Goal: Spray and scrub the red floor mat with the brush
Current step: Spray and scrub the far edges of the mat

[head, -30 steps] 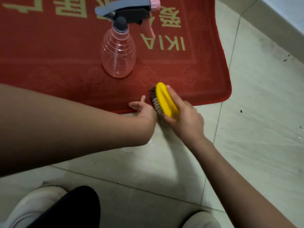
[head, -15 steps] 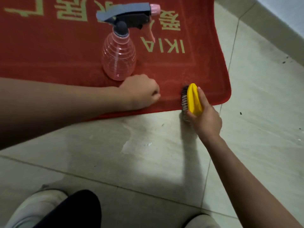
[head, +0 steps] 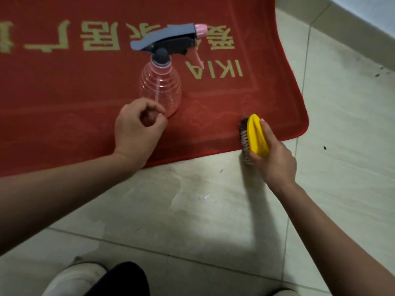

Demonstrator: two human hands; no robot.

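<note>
The right hand, right of centre in the frame, grips a brush, with fingers curled round its smooth, oval yellow plastic back and one finger laid along the top. The brush is turned on its side, its dark, stiff bristles facing left, and it straddles the near edge of the red floor mat by the mat's rounded lower-right corner.

The left hand is over the mat at centre frame, its fingers curled in towards the thumb. I can see nothing in it. Its fingertips are just beside the base of a spray bottle, which stands upright on the mat. The bottle is clear, ribbed, pinkish plastic with a grey head and pink nozzle.

The mat has a short pile with gold lettering, and the frame cuts it off at the top and left. Pale, smooth floor tiles lie below it. A light shoe is cropped at the bottom edge.
</note>
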